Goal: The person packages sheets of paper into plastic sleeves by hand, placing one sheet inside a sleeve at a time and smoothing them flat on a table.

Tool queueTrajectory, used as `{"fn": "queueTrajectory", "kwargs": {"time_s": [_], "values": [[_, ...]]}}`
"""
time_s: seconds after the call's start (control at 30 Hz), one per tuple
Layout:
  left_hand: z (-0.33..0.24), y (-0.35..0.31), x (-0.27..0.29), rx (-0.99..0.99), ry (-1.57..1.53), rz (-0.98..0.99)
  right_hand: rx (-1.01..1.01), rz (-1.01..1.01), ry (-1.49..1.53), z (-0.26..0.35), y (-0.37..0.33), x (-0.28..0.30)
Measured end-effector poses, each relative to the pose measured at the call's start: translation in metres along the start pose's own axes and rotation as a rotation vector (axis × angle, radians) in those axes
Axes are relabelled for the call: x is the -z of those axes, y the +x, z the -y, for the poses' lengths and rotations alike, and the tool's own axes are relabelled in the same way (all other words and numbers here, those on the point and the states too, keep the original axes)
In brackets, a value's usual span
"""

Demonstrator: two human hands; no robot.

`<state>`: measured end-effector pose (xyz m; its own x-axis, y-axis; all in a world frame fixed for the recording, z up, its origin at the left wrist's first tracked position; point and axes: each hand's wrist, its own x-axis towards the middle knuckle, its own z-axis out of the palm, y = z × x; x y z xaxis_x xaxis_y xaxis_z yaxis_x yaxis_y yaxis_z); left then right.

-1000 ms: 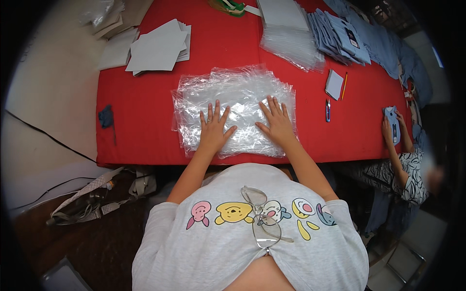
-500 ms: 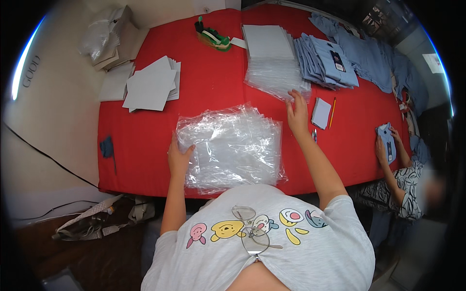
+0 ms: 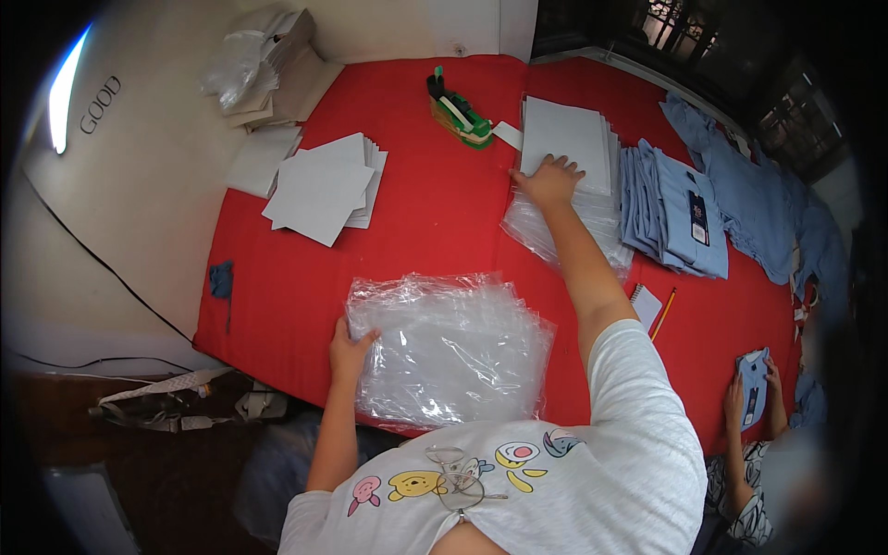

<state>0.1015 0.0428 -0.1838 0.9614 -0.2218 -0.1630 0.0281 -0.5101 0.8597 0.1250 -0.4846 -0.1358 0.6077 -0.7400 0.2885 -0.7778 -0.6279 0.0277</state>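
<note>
Head view: the right hand (image 3: 552, 180) spreads its fingers over the white-topped stack (image 3: 597, 176), toward the tabletop (image 3: 435, 203)'s far edge, where flat, stiff-looking sheets (image 3: 566, 129) meet slack clear film (image 3: 538, 227). The stack lies right beneath this grip, long axis running far to near; the left hand (image 3: 350, 356) is well apart, at the left side of a glossy, crinkled bag pile (image 3: 453, 351) by the near edge, thumb lifted from fingers; whether it pinches, I can't tell.

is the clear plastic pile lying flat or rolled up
Lying flat: the clear plastic pile spreads over the red cloth, with the left hand at its left edge.
</note>
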Motion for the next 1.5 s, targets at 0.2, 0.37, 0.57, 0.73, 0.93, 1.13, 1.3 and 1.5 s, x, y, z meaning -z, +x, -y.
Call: {"fn": "queueTrajectory", "kwargs": {"time_s": [0.2, 0.37, 0.57, 0.73, 0.93, 1.13, 1.3, 1.5], "values": [[-0.015, 0.01, 0.0, 0.036, -0.023, 0.14, 0.006, 0.273, 0.212, -0.028, 0.035, 0.003], [0.012, 0.018, 0.023, 0.045, -0.135, 0.166, 0.11, -0.249, 0.7, -0.038, -0.029, 0.09], [0.018, 0.022, 0.047, -0.106, -0.193, -0.002, 0.737, -0.074, 0.725, -0.063, -0.211, 0.224], [-0.02, 0.009, 0.043, -0.196, -0.429, 0.276, 0.747, 0.201, 0.358, -0.067, -0.369, 0.2], [-0.016, -0.057, 0.003, -0.586, 0.559, 0.558, 0.409, 0.456, 0.528, -0.038, -0.451, 0.163], [0.024, -0.071, -0.033, -0.853, 0.715, 0.387, 0.066, 0.107, 0.384, -0.006, -0.457, 0.11], [0.024, -0.061, -0.036, -0.894, 0.693, 0.355, 0.195, 0.131, 0.266, -0.015, -0.463, 0.098], [0.02, -0.054, -0.038, -0.912, 0.662, 0.348, 0.175, 0.14, 0.322, -0.027, -0.451, 0.105]]}}
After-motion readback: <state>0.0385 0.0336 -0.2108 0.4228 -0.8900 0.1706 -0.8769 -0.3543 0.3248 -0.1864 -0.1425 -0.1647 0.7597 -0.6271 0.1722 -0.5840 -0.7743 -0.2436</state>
